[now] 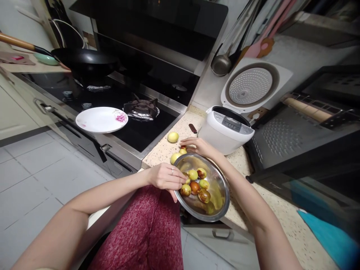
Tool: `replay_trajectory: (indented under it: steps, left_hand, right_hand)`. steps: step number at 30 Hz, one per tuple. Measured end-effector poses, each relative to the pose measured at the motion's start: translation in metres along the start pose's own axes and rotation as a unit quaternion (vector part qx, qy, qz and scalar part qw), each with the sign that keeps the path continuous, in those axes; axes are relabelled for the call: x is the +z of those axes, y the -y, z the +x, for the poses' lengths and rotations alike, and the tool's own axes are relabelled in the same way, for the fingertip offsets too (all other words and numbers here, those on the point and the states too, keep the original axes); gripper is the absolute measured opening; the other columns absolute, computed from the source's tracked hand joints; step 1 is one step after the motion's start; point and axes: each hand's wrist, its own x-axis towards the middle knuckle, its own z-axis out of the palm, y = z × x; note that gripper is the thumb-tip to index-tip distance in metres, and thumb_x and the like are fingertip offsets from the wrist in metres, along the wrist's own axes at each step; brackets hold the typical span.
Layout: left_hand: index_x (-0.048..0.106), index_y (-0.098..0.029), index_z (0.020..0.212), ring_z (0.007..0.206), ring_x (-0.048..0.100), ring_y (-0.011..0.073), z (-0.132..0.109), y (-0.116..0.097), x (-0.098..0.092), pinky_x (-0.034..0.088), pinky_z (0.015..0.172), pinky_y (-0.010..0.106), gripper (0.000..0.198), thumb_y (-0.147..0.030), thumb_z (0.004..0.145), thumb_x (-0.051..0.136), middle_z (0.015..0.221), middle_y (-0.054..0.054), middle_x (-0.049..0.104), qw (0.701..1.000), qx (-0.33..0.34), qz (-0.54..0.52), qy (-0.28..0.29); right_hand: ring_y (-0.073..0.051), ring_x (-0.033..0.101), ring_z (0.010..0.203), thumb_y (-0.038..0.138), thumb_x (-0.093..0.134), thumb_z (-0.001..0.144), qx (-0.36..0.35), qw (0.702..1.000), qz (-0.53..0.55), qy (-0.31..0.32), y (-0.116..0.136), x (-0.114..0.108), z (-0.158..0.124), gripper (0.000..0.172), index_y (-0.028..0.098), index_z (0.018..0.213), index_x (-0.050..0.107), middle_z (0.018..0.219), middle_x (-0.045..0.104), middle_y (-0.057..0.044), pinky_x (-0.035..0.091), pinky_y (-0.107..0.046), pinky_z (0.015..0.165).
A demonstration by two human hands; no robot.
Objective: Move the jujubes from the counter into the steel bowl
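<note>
The metal bowl (218, 187) sits at the counter's front edge, above the maroon trousers (140, 232) of the person, with several yellow-green and brown jujube-like fruits (194, 187) gathered inside it. The left hand (165, 176), a ring on one finger, clasps the bowl's left rim, fingers curled over into it against a fruit and thumb outside. The right hand (199, 146) reaches past the bowl's far rim, its fingers gently bent and partly spread at the small loose fruits (176, 158) just beyond the bowl; whether they grasp one I cannot tell. The speckled counter (156, 155) runs beyond and to the right of the bowl, bearing a brown handle (192, 128) and an open white rice cooker (219, 135) farther back from it. To the bowl's left are the black gas stove (132, 133), a flowered white plate (102, 125) at its front edge, and a wok (87, 62); gray floor tiles (28, 195) lie lower. A ladle (221, 64) hangs on the wall well behind the bowl. The fingers hide part of the fruit, the bowl's underside is out of sight, a turquoise cloth (329, 236) to its right is blurred, and the dark appliance (306, 157) above that is cut off.
</note>
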Motion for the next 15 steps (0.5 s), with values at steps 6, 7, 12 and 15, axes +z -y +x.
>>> replay_trajectory:
  steps: [6, 7, 12, 15]
  left_hand:
    - [0.075, -0.018, 0.08, 0.103, 0.079, 0.0183, -0.004, 0.0, 0.001, 0.066, 0.094, 0.025, 0.039, -0.056, 0.086, 0.076, 0.099, 0.007, 0.083, 0.999, -0.019, -0.012, 0.027]
    - [0.075, -0.018, 0.08, 0.103, 0.079, 0.0185, -0.005, 0.0, 0.001, 0.066, 0.094, 0.025, 0.038, -0.057, 0.085, 0.076, 0.099, 0.007, 0.083, 0.999, -0.022, -0.018, 0.027]
    - [0.075, -0.017, 0.082, 0.104, 0.079, 0.0198, -0.005, -0.001, 0.001, 0.066, 0.094, 0.027, 0.04, -0.057, 0.085, 0.076, 0.099, 0.01, 0.083, 0.998, -0.035, -0.046, 0.017]
    - [0.075, -0.018, 0.081, 0.104, 0.079, 0.0196, -0.006, -0.001, 0.0, 0.066, 0.093, 0.026, 0.039, -0.057, 0.086, 0.075, 0.099, 0.008, 0.083, 0.997, -0.051, -0.047, 0.045]
  right_hand:
    - [-0.023, 0.074, 0.109, 0.011, 0.067, 0.091, -0.009, 0.999, 0.02, 0.045, 0.0, -0.001, 0.007, 0.03, 0.019, 0.119, 0.075, 0.118, 0.078, -0.01, 0.058, -0.037, 0.097]
    - [-0.022, 0.074, 0.105, 0.012, 0.067, 0.092, -0.008, 0.999, 0.021, 0.044, 0.001, -0.002, 0.007, 0.028, 0.019, 0.118, 0.075, 0.116, 0.078, -0.01, 0.059, -0.036, 0.095]
    - [-0.024, 0.073, 0.1, 0.022, 0.065, 0.096, 0.015, 0.999, -0.013, -0.028, 0.014, -0.008, -0.005, 0.021, 0.018, 0.115, 0.073, 0.111, 0.076, -0.011, 0.058, -0.038, 0.091]
    - [-0.025, 0.072, 0.106, 0.03, 0.063, 0.099, 0.03, 0.994, -0.022, -0.1, 0.03, -0.015, -0.022, 0.024, 0.021, 0.121, 0.071, 0.118, 0.074, -0.011, 0.057, -0.04, 0.096]
